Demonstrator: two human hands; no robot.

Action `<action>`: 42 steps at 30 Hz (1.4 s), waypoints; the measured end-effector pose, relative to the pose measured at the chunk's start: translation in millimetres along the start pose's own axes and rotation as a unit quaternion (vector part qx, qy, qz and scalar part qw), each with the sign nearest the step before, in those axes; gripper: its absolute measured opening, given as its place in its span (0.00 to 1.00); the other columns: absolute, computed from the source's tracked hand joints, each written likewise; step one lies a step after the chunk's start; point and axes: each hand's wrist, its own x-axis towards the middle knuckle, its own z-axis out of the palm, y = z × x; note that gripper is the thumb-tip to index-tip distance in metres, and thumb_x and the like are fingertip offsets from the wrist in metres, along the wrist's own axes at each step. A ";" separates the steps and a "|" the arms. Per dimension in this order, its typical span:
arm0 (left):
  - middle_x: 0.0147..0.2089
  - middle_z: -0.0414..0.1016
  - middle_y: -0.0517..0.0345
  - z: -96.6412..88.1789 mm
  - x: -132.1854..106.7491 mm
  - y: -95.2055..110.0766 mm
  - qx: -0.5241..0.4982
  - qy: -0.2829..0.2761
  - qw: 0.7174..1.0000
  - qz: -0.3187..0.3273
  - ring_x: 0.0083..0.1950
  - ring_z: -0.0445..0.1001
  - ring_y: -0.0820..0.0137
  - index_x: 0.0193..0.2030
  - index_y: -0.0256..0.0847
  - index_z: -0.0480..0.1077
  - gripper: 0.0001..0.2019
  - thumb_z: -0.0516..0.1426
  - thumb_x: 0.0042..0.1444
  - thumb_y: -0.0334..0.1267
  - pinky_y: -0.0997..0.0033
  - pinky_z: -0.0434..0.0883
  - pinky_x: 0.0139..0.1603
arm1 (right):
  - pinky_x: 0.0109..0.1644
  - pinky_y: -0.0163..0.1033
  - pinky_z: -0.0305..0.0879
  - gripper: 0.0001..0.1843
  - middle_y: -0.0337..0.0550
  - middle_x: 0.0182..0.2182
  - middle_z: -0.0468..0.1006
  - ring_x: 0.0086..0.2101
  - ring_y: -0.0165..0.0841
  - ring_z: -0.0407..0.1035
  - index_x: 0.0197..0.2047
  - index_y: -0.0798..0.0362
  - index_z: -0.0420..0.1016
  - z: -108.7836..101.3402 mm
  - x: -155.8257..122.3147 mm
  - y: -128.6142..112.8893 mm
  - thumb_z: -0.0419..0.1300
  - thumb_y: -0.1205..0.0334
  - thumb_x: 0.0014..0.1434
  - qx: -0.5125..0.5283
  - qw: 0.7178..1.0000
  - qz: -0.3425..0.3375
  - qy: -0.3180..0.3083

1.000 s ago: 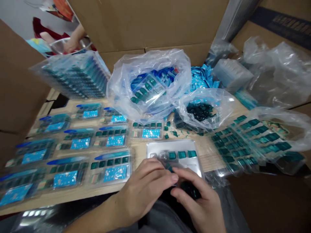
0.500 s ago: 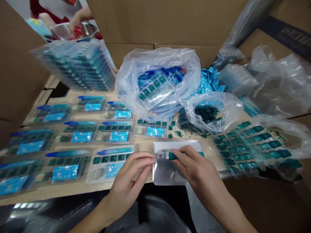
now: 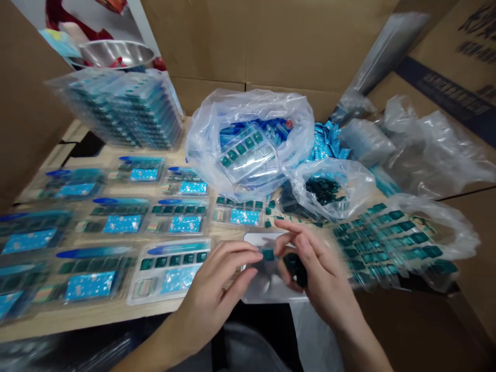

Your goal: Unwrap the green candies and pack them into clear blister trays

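A clear plastic tray (image 3: 253, 292) lies at the table's front edge, with one teal square piece (image 3: 268, 254) in its upper row. My left hand (image 3: 217, 284) hovers at the tray's left side, thumb and fingers apart with nothing visible between them. Over the tray's right part, my right hand (image 3: 321, 274) is curled around several dark green square pieces (image 3: 295, 268), its index finger stretched out. The right hand covers much of the tray's right side. Left of my left hand sits a filled tray (image 3: 139, 271) with a blue pen, teal squares and a blue patterned packet.
Several filled trays (image 3: 122, 223) stand in rows at left, before a tall stack of trays (image 3: 124, 108). A plastic bag of blue pens (image 3: 250, 103) and a bag of dark green pieces (image 3: 325, 191) lie behind. Stacked trays with green squares (image 3: 387, 243) are at right.
My right hand has turned so its curled palm and the dark green pieces show, and a teal square is uncovered in the tray. My left thumb and fingers have spread.
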 end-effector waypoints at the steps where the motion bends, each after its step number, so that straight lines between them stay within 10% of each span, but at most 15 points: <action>1: 0.49 0.75 0.53 0.8 3.6 3.0 0.003 -0.002 1.000 0.011 0.51 0.75 0.66 0.52 0.45 0.70 0.11 0.54 0.66 0.31 0.66 0.74 0.51 | 0.18 0.30 0.55 0.24 0.39 0.33 0.73 0.19 0.24 0.63 0.55 0.45 0.72 2.4 -2.2 -0.1 0.50 0.40 0.66 0.052 0.998 0.032 -0.001; 7: 0.55 0.70 0.51 4.5 20.5 17.6 0.030 -0.073 0.997 0.027 0.59 0.68 0.63 0.55 0.45 0.68 0.12 0.56 0.65 0.32 0.63 0.70 0.59 | 0.41 0.34 0.71 0.26 0.42 0.43 0.75 0.45 0.33 0.71 0.60 0.38 0.69 11.2 -13.5 2.3 0.50 0.38 0.65 0.008 0.999 -0.013 0.052; 20: 0.38 0.77 0.65 8.4 17.3 14.5 -0.258 0.009 0.952 -0.164 0.38 0.78 0.76 0.41 0.47 0.73 0.10 0.62 0.57 0.27 0.82 0.74 0.39 | 0.24 0.26 0.62 0.10 0.32 0.24 0.72 0.21 0.22 0.63 0.42 0.46 0.80 2.0 -19.8 10.1 0.64 0.67 0.57 0.051 0.996 -0.071 0.004; 26: 0.41 0.77 0.65 2.1 14.3 15.2 -0.208 -0.047 0.972 -0.100 0.42 0.76 0.77 0.49 0.52 0.74 0.13 0.61 0.61 0.30 0.86 0.72 0.42 | 0.16 0.25 0.54 0.07 0.33 0.20 0.74 0.15 0.21 0.60 0.39 0.48 0.83 0.4 -20.9 11.9 0.66 0.59 0.57 0.118 0.992 -0.024 -0.025; 32: 0.46 0.76 0.61 -7.7 15.0 13.6 -0.108 -0.109 0.988 -0.018 0.47 0.75 0.77 0.57 0.48 0.68 0.16 0.55 0.65 0.27 0.84 0.71 0.49 | 0.32 0.27 0.71 0.16 0.32 0.27 0.80 0.25 0.25 0.72 0.43 0.44 0.83 3.4 -27.8 11.3 0.69 0.72 0.52 -0.088 0.973 -0.206 0.058; 42: 0.45 0.76 0.55 -7.8 13.4 14.1 0.038 -0.102 0.994 0.031 0.46 0.76 0.73 0.54 0.38 0.67 0.11 0.52 0.67 0.29 0.79 0.72 0.49 | 0.26 0.27 0.67 0.11 0.33 0.26 0.77 0.19 0.24 0.63 0.47 0.46 0.80 7.3 -26.5 22.9 0.58 0.64 0.65 -0.209 0.952 -0.216 0.058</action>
